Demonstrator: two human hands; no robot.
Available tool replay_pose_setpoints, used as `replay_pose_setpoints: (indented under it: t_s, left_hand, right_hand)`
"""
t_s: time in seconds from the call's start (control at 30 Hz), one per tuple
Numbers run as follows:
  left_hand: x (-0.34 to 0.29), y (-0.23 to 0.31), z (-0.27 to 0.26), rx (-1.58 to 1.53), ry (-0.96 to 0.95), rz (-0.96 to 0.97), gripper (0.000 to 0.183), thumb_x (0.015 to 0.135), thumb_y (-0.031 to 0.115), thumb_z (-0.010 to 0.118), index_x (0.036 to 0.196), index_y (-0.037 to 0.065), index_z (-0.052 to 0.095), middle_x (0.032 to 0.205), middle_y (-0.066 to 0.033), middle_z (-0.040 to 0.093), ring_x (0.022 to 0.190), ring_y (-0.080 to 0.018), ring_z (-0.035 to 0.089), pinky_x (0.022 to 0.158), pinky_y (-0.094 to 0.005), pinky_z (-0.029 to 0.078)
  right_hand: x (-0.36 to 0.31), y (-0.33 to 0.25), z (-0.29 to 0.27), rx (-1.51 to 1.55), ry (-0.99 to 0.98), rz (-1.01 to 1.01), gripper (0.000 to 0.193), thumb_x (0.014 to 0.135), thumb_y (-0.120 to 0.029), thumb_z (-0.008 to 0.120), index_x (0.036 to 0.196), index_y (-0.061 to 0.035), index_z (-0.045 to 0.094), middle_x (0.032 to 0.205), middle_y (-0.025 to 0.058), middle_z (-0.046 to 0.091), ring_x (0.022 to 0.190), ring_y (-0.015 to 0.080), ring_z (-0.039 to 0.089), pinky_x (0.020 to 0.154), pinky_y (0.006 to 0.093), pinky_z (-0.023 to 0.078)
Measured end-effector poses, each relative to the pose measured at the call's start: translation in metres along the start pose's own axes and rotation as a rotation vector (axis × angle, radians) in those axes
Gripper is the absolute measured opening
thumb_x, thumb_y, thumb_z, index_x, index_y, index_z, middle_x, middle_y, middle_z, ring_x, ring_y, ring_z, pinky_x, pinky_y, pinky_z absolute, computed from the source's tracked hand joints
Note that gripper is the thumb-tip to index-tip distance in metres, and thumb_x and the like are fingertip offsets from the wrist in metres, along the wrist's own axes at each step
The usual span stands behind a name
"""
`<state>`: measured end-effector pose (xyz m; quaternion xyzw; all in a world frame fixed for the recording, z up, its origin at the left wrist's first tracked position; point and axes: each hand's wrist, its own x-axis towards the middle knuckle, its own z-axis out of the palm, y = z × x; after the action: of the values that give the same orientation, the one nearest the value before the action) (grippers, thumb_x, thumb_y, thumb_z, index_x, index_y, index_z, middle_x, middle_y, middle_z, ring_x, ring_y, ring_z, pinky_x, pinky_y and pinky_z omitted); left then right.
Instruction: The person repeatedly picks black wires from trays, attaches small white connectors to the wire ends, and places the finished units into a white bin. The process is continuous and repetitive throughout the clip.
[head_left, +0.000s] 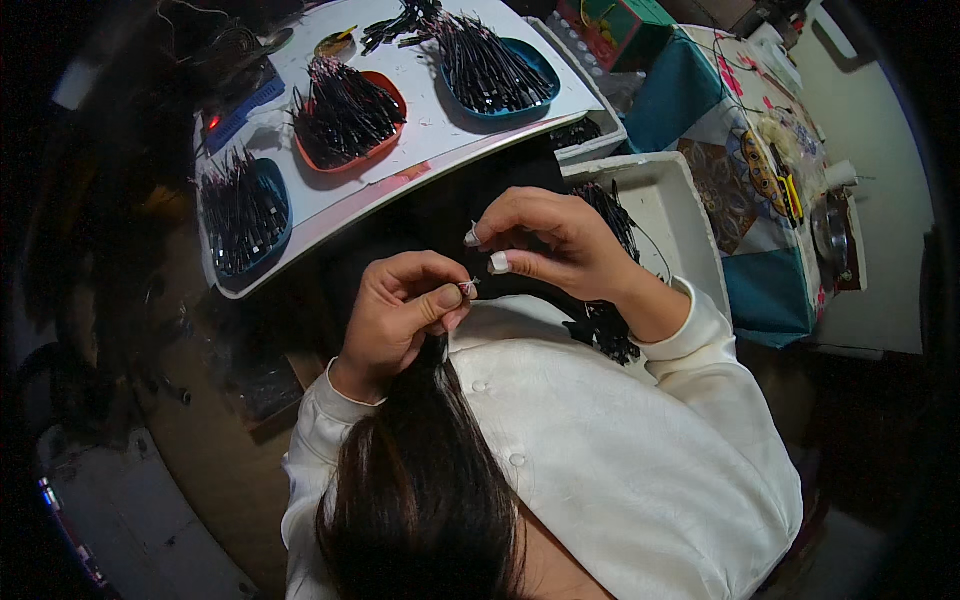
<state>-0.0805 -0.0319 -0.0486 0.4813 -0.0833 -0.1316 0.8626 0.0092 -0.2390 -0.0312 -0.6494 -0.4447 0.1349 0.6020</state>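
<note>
My left hand [400,315] is closed in a pinch over my lap, thumb against forefinger. Between those fingertips stick out the thin pink and white wire ends [468,287] of a cable; the rest of it is hidden by the hand. Just right of it and a little farther off hovers my right hand [560,240], its thumb and forefinger apart with nothing between them. White covers wrap the tips of that thumb and forefinger.
On the white table [330,215] stand a red tray [385,148], a blue tray [545,85] and another blue tray [278,195], all heaped with black cables. A white foam box [680,195] with more cables sits at my right, beside a cloth-covered table [765,285].
</note>
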Motion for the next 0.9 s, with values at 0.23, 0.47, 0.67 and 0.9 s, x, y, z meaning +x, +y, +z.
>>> replay_pose_setpoints:
  t_s: [0.23, 0.47, 0.67, 0.9]
  left_hand:
    - [0.000, -0.003, 0.000, -0.222, 0.007, -0.099, 0.011, 0.089, 0.002, 0.062, 0.099, -0.002, 0.063, 0.080, -0.0077, 0.063, 0.063, -0.0099, 0.054, 0.050, -0.0199, 0.039]
    - [-0.003, 0.004, 0.010, 0.806, 0.066, 0.213, 0.009, 0.088, -0.005, 0.059, 0.095, -0.004, 0.065, 0.077, -0.0043, 0.063, 0.067, -0.0080, 0.056, 0.060, -0.0203, 0.045]
    - [-0.002, 0.005, 0.005, 0.229, 0.034, -0.013, 0.010, 0.088, -0.002, 0.061, 0.097, -0.003, 0.065, 0.077, -0.0048, 0.063, 0.065, -0.0078, 0.056, 0.059, -0.0199, 0.044]
    - [-0.002, 0.000, 0.007, 0.291, 0.065, 0.045, 0.012, 0.088, -0.003, 0.061, 0.098, -0.005, 0.065, 0.077, -0.0053, 0.063, 0.066, -0.0080, 0.056, 0.059, -0.0202, 0.045]
  right_hand:
    - [0.010, -0.005, 0.003, -0.332, -0.010, -0.399, 0.020, 0.073, -0.003, 0.073, 0.090, -0.0039, 0.062, 0.089, 0.0085, 0.059, 0.080, 0.0251, 0.057, 0.068, 0.0332, 0.046]
    - [-0.015, -0.004, 0.015, 0.799, 0.044, 0.633, 0.011, 0.088, -0.007, 0.065, 0.094, 0.0019, 0.061, 0.084, 0.0028, 0.062, 0.079, 0.0081, 0.057, 0.070, 0.0206, 0.046]
    - [-0.012, 0.006, 0.008, 0.193, 0.040, 0.022, 0.017, 0.083, -0.004, 0.069, 0.097, 0.0020, 0.062, 0.096, 0.0084, 0.059, 0.083, 0.0131, 0.057, 0.070, 0.0238, 0.047]
    - [-0.009, 0.008, 0.012, -0.223, 0.053, -0.223, 0.016, 0.078, -0.001, 0.069, 0.091, -0.0010, 0.060, 0.087, 0.0094, 0.059, 0.079, 0.0216, 0.058, 0.066, 0.0314, 0.046]
